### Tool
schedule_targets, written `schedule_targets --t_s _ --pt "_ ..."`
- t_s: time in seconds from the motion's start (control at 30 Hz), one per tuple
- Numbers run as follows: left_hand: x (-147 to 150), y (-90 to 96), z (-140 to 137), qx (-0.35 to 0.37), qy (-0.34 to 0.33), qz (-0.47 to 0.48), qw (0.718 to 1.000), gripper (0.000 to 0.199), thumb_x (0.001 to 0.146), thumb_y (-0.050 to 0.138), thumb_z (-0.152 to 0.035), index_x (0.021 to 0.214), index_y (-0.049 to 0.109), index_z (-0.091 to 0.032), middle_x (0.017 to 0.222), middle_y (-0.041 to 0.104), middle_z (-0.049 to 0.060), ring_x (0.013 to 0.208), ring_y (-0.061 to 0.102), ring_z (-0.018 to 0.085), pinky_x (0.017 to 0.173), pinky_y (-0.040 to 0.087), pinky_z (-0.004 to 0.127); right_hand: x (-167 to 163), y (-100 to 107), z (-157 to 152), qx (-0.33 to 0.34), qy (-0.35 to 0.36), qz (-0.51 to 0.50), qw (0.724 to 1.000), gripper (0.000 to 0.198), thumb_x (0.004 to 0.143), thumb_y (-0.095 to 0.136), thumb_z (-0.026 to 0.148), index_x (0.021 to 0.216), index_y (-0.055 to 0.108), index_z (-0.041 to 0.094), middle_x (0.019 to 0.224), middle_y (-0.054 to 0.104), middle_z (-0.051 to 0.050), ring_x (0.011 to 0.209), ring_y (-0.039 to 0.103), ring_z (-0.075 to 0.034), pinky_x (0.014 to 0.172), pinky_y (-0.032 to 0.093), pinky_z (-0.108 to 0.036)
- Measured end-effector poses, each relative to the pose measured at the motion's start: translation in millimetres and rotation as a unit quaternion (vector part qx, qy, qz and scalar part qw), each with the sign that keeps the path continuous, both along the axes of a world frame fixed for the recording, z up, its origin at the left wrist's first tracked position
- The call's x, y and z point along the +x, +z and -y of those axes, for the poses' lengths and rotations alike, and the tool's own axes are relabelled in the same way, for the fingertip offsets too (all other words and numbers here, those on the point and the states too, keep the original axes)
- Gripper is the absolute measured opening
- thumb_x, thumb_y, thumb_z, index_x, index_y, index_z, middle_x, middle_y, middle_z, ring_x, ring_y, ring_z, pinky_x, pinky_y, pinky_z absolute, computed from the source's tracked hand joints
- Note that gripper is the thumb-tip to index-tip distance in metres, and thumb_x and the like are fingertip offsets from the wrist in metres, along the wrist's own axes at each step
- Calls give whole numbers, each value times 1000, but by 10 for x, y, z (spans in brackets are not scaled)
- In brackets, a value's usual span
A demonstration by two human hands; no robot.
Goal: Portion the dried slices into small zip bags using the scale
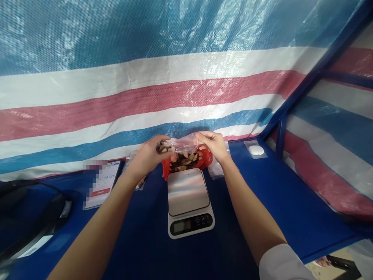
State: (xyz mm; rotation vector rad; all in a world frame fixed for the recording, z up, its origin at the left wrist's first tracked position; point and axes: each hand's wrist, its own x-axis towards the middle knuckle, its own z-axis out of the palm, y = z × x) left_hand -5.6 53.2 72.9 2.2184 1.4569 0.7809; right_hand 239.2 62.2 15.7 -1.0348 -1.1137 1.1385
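A clear plastic bag (185, 143) is stretched sideways between my two hands, above a red plastic bag (206, 157). My left hand (151, 153) is closed round its left end, where dark dried pieces (163, 147) show at the fingers. At the other end my right hand (214, 143) pinches the clear film between thumb and fingers. The red bag lies open and holds many brown dried slices (186, 161). Right in front of it stands a white kitchen scale (189, 194) with a bare, shiny plate and a dark display panel.
Left on the blue table (151, 249) lies a phone (106, 182) showing a timer, with a black strapped object (37, 217) beyond it. Clear packets (217, 169) lie right of the red bag. A white oval object (256, 150) sits farther right. Striped sheeting (145, 89) closes the back.
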Motion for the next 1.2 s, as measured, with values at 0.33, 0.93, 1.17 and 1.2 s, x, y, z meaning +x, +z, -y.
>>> schedule_targets --t_s 0.33,0.93,1.17,1.2 --pt "163 102 -146 2 -51 -80 995 40 77 70 -43 111 67 -23 99 74 5 84 67 24 79 50 34 33 -68 -52 -7 -30 -4 1000 50 64 84 47 103 75 17 85 78 -6 78 72 -19 70 59 -30" --pt "139 13 -309 -18 15 115 993 34 75 73 -49 92 77 -20 101 78 6 95 72 27 89 58 37 43 -207 -65 -17 27 78 996 17 74 74 35 82 78 20 74 74 -1 58 61 -13 58 53 -28" --pt "304 128 -354 26 -1 128 991 27 77 73 -44 91 78 -22 97 78 4 93 72 26 87 59 36 23 -259 -94 -36 26 87 995 12 76 73 30 81 79 21 71 74 -1 56 62 -14 54 52 -28" --pt "325 133 -354 26 -4 130 991 28 77 73 -45 92 78 -21 98 78 5 94 72 26 87 59 36 27 -254 -91 -39 29 102 994 10 77 73 29 80 79 21 70 73 -1 56 62 -13 53 52 -27"
